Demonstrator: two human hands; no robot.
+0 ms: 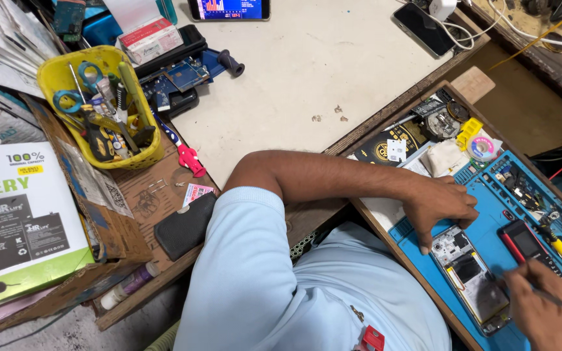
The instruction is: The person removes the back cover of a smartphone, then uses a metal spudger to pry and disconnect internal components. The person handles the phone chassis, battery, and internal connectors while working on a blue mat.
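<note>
My left hand (440, 207) lay open, pinning the opened phone (471, 276) on the blue mat (417, 242) | my right hand (541, 305), cut off at the near-right edge, gripped a thin tool (557, 300); red phone (527, 242) just right.

Counting two hands: left hand (438, 207), right hand (541, 305). Showing one blue mat (489, 214). Lying on it one opened phone (471, 273) and one red phone (523, 242). Sitting at the top of the table two more phones: one lit phone (229, 9), one dark phone (424, 28). Holding tools, one yellow basket (141, 158); inside, two blue-handled scissors (76, 84), other tools too crowded for counting. Resting at left one battery box (21, 214). Lying near the table edge one black wallet (185, 225). Showing one solder reel (482, 148) and one red clip (191, 160).
</note>
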